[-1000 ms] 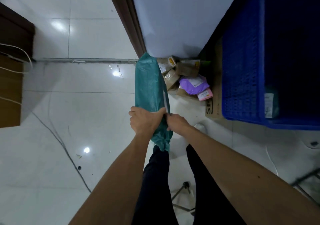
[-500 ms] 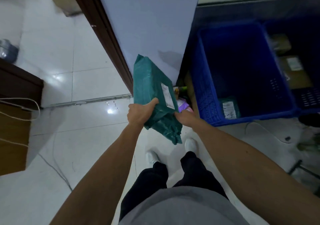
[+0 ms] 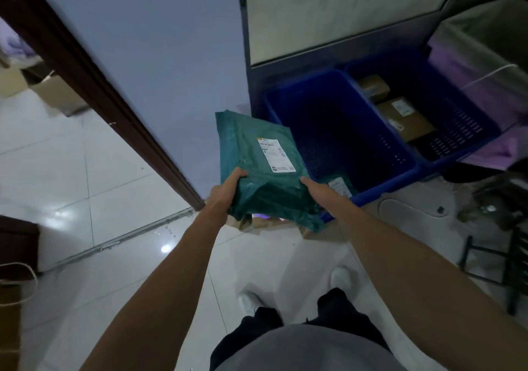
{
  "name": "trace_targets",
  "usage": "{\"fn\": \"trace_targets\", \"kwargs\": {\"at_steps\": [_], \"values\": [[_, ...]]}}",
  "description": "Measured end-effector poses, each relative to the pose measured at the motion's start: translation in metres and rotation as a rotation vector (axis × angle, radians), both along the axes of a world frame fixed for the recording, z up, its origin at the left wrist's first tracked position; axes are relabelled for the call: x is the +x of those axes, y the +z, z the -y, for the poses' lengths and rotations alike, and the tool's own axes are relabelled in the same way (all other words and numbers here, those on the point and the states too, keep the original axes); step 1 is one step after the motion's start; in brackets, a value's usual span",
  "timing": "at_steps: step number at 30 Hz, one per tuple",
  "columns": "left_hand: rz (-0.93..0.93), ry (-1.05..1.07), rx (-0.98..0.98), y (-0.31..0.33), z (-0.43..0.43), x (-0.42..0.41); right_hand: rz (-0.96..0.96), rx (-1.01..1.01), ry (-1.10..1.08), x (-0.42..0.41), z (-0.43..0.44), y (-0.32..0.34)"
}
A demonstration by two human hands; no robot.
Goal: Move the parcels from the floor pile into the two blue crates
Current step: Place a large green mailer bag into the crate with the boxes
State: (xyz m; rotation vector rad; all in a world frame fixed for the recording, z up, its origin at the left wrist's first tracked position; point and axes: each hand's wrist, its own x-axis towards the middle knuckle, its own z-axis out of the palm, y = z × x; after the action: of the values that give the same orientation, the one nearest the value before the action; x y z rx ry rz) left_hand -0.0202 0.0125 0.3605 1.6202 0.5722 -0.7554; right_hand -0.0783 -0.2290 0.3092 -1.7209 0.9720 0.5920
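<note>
I hold a large green plastic parcel (image 3: 257, 164) with a white label facing up, in the air at the near-left corner of the left blue crate (image 3: 368, 196). My left hand (image 3: 225, 190) grips its left edge. My right hand (image 3: 314, 189) grips its right edge. Inside that crate lies a small green parcel (image 3: 338, 186) near the front wall. The right blue crate (image 3: 468, 144) holds brown cardboard boxes (image 3: 405, 119). The floor pile (image 3: 257, 223) is mostly hidden under the held parcel; only brown bits show.
A pale wall panel (image 3: 160, 56) with a dark wood door frame (image 3: 94, 90) stands on the left. Cardboard boxes (image 3: 48, 93) sit beyond the doorway. A black metal rack (image 3: 508, 262) and clutter lie right of the crates. My feet (image 3: 340, 279) stand on white tiles.
I have straightened up and turned right. The green parcel has tipped from upright to flatter, label up, and moved toward the left crate. Both crates are now in view.
</note>
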Motion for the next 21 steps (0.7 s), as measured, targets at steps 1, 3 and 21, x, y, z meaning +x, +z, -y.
{"fn": "trace_targets", "kwargs": {"at_steps": [1, 3, 21], "values": [[0.007, -0.010, -0.013, 0.003, 0.011, -0.002, 0.011, 0.029, -0.048, -0.003, 0.010, 0.004], [0.011, -0.037, -0.045, 0.006, 0.033, -0.006, 0.027, 0.088, -0.130, -0.011, 0.029, 0.011], [-0.076, -0.043, -0.215, -0.013, 0.321, -0.061, 0.078, 0.454, -0.374, -0.094, 0.310, 0.017]]}}
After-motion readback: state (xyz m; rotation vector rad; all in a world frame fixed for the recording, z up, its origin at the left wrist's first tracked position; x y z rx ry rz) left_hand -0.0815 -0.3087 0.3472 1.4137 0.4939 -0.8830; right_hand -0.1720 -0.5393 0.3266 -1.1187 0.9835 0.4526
